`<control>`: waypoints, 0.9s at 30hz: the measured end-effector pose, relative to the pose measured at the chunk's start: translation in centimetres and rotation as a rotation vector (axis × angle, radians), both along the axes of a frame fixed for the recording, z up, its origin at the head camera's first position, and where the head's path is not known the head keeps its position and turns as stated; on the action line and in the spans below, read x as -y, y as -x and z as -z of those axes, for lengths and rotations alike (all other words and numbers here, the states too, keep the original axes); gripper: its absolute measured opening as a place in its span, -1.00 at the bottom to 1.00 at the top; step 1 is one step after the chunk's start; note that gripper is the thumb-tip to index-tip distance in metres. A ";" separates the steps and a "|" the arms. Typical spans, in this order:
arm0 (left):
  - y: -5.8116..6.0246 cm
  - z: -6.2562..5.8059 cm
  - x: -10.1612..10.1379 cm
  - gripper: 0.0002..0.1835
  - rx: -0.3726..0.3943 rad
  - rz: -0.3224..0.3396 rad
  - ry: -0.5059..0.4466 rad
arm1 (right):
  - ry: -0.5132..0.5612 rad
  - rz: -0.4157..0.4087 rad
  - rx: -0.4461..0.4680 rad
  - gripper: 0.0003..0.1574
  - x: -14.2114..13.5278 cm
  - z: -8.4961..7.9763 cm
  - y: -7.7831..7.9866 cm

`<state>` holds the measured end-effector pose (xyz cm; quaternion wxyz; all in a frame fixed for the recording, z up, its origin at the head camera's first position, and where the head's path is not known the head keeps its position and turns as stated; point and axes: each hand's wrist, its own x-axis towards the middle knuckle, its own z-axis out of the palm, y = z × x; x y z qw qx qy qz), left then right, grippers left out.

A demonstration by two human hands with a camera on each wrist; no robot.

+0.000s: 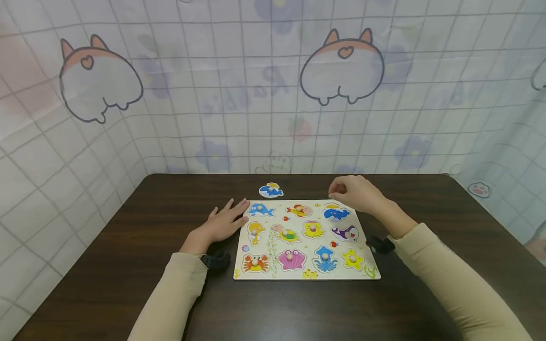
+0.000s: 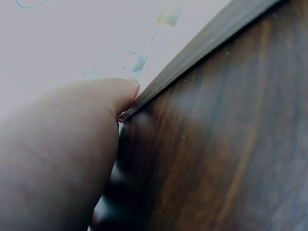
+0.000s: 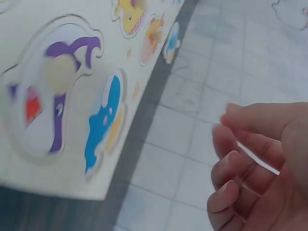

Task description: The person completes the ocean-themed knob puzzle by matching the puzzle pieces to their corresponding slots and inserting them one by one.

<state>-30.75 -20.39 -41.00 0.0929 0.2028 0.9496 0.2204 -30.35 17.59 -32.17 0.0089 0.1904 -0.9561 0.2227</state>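
Observation:
A cream wooden knob puzzle board (image 1: pixel 277 275) with sea-animal pieces lies on the dark table. My left hand (image 1: pixel 219 223) rests at its left edge, fingers spread, the thumb touching the board's rim in the left wrist view. Beyond the far edge lies a loose blue whale piece (image 1: pixel 270 191) with a yellow top. Above the board's far right corner hovers my right hand (image 1: pixel 356 192), fingers loosely curled with nothing between them. Near it, the whale slot (image 1: pixel 336 213) shows a printed whale and no knob in the right wrist view. Beside that sits a purple orca piece (image 3: pixel 60 77).
Other knobbed pieces sit in the board, among them a crab (image 1: pixel 255 263), a pink shell (image 1: pixel 292 259) and a blue squid (image 1: pixel 325 259). A white grid-patterned cloth (image 1: pixel 273 128) hangs behind the table (image 1: pixel 128 265). Dark bands circle both wrists.

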 end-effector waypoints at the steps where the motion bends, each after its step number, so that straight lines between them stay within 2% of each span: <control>1: 0.0 0.0 0.0 -0.30 0.000 -0.002 -0.001 | 0.019 0.003 0.002 -0.83 0.4 0.2 0.4; 9: 0.1 0.0 0.0 -0.30 0.004 0.007 -0.003 | 0.114 0.028 0.013 -0.79 3.7 1.9 3.4; 16: 0.0 -0.1 0.0 -0.30 0.004 0.000 -0.004 | 0.165 0.045 0.036 -0.80 6.7 2.8 5.1; 27: -0.1 -0.2 0.1 -0.30 0.007 -0.006 -0.008 | 0.386 0.091 0.212 -0.76 10.9 4.7 7.1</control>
